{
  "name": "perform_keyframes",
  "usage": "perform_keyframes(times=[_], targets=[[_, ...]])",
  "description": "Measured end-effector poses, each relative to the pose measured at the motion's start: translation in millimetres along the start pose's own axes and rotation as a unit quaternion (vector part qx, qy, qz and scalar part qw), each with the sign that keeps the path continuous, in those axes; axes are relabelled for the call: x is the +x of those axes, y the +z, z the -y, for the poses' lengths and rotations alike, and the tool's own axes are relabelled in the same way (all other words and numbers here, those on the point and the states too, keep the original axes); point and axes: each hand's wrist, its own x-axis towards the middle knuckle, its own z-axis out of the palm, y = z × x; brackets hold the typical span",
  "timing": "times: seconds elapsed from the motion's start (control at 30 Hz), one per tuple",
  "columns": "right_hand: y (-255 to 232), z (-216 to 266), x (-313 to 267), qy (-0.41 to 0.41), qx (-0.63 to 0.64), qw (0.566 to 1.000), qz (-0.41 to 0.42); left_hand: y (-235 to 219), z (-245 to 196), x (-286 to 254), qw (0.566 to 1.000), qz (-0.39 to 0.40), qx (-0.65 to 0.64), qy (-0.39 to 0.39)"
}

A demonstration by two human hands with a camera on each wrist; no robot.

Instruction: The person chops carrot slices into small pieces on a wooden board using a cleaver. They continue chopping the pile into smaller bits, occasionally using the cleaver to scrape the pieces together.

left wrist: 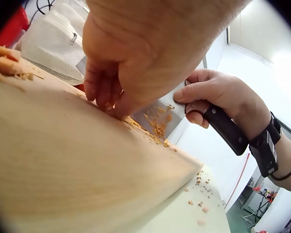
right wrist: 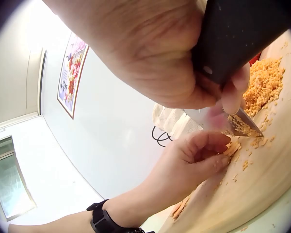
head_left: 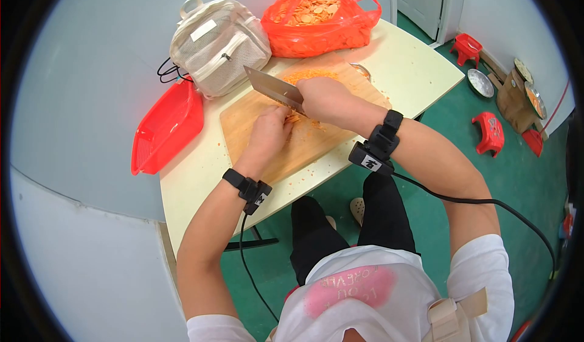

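A cleaver point(head_left: 272, 89) is gripped in my right hand point(head_left: 325, 101), its black handle point(left wrist: 225, 128) showing in the left wrist view. The blade's edge is down at the wooden cutting board point(head_left: 242, 123), right beside my left fingertips. With curled fingers my left hand point(head_left: 267, 136) holds orange carrot strips point(right wrist: 233, 146) against the board. Chopped bits point(left wrist: 158, 121) cling to the blade. Past the cleaver lies a heap of finely chopped carrot point(right wrist: 264, 82). A few larger carrot pieces point(left wrist: 7, 63) sit at the board's other side in the left wrist view.
A red plastic bag point(head_left: 286, 42) of orange slices and a beige mesh backpack point(head_left: 213, 50) stand behind the board. At left on the table point(head_left: 420, 68) is a red basket point(head_left: 167, 129). Red stools point(head_left: 490, 135) and a metal bowl point(head_left: 480, 83) are on the floor at right.
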Motion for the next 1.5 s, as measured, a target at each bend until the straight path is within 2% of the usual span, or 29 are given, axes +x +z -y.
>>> perform_keyframes(times=[0.07,0.17,0.2,0.27,0.4,0.67,0.73,0.8,1.0,1.2,1.4,1.5], targets=[[0,2,2,-0.003,-0.003,1.0,0.003,5,2,0,0.998,-0.059,-0.021,0.01],[-2,4,2,-0.008,-0.006,1.0,0.004,10,7,-1,0.994,-0.093,-0.029,0.045],[-2,5,2,-0.008,-0.005,1.0,0.004,9,8,0,0.994,-0.094,-0.029,0.045],[-5,8,4,0.004,-0.008,1.0,0.027,7,9,2,0.998,-0.033,-0.045,0.005],[-3,12,10,0.011,-0.026,0.998,0.052,7,6,2,0.999,-0.036,-0.04,-0.003],[-2,12,16,-0.001,-0.013,0.999,0.041,18,5,1,0.993,-0.111,0.031,0.016],[-2,11,16,0.003,-0.002,0.999,0.032,18,5,1,0.994,-0.104,0.04,0.0],[-2,10,15,-0.006,-0.004,1.0,-0.011,18,4,1,0.994,-0.096,0.048,-0.013],[8,10,20,-0.044,-0.035,0.998,0.001,17,3,2,0.995,-0.09,0.032,-0.018],[7,17,30,-0.019,-0.034,0.998,0.055,16,0,3,0.996,-0.092,0.017,-0.015],[10,11,25,-0.035,0.004,0.999,-0.026,17,-1,2,0.995,-0.073,0.01,-0.07],[10,13,28,-0.046,-0.011,0.999,0.001,15,-4,5,0.995,-0.071,-0.016,-0.067]])
